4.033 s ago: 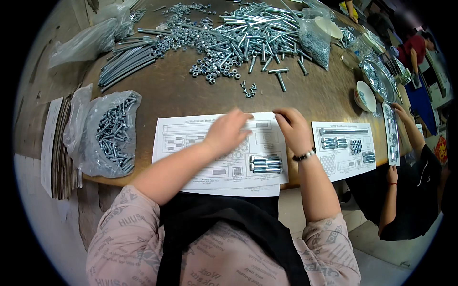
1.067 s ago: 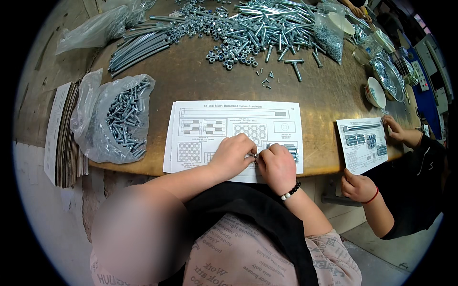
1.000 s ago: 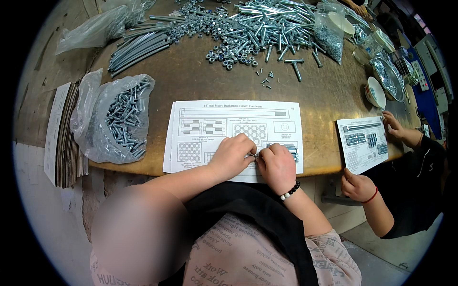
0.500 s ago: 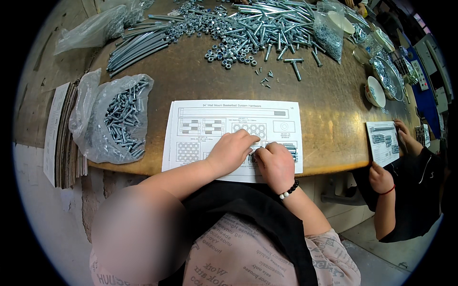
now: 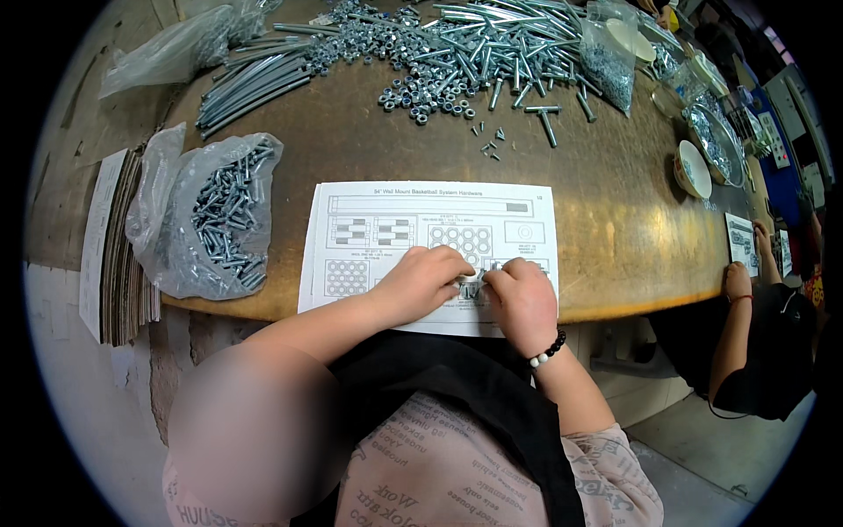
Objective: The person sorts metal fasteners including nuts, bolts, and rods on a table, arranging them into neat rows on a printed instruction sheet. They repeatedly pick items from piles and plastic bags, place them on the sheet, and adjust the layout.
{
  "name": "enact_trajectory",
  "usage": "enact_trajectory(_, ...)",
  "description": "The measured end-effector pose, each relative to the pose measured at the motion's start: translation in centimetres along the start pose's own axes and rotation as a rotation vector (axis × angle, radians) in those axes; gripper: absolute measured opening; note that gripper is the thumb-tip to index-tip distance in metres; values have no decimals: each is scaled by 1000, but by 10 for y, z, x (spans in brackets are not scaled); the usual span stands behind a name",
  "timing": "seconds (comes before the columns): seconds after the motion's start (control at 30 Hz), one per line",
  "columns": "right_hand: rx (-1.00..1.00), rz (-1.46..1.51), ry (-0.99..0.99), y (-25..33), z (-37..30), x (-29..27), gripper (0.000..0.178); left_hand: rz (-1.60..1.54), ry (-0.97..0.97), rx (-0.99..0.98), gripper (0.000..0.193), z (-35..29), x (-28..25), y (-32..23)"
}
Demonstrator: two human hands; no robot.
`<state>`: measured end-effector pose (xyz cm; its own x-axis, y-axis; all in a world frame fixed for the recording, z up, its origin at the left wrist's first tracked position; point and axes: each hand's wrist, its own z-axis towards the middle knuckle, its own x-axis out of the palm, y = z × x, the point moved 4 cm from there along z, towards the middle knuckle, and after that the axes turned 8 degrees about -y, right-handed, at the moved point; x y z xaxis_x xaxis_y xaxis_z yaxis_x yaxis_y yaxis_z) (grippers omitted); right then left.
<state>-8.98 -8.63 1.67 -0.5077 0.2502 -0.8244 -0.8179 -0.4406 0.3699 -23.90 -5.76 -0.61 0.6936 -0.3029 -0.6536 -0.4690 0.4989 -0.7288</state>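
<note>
A white sheet (image 5: pixel 413 211) printed with hardware drawings lies at the table's near edge in front of me. My left hand (image 5: pixel 430 279) rests over its lower middle, fingers bent and tips close together. My right hand (image 5: pixel 524 303), with a black and white bead bracelet (image 5: pixel 549 349) at the wrist, is on the sheet's lower right, thumb and fingers pinched. A few small dark bolts (image 5: pixel 471 290) appear on the sheet between the two hands. What either hand's fingertips hold is hidden.
Loose bolts (image 5: pixel 492 57), nuts (image 5: pixel 426 98) and long rods (image 5: pixel 255 88) are heaped at the far side. A plastic bag of bolts (image 5: pixel 230 215) lies left, beside stacked cards (image 5: pixel 118 246). Bowls (image 5: pixel 693 169) stand right. A co-worker's hand (image 5: pixel 738 281) holds a similar sheet (image 5: pixel 742 241).
My right hand has slid slightly right, widening the gap between my hands and uncovering the small bolts there. The co-worker's hands and sheet have moved right.
</note>
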Motion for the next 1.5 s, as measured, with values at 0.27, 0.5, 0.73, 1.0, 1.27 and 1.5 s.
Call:
enact_trajectory(0.27, 11, -135, 37, -5, 12, 5, 10, 63, -59, 90, 32, -8, 9, -10)
enact_trajectory(0.5, -41, -94, 52, -3, 23, 22, 4, -46, -173, 27, 31, -9, 6, -7)
enact_trajectory(0.73, -49, -33, 101, -1, 14, 20, 5, -117, -175, -35, 30, -13, 10, -4)
enact_trajectory(1.0, 1, -18, 74, 2, -1, 2, 5, -66, -170, -10, 31, -14, 15, -7)
enact_trajectory(1.27, -6, -30, 110, 3, -10, 9, 7, -27, -184, 19, 30, -12, 17, -9)
enact_trajectory(1.5, 19, 0, 91, -3, 14, -12, 16, -91, -112, -43, 28, -6, -3, -12)
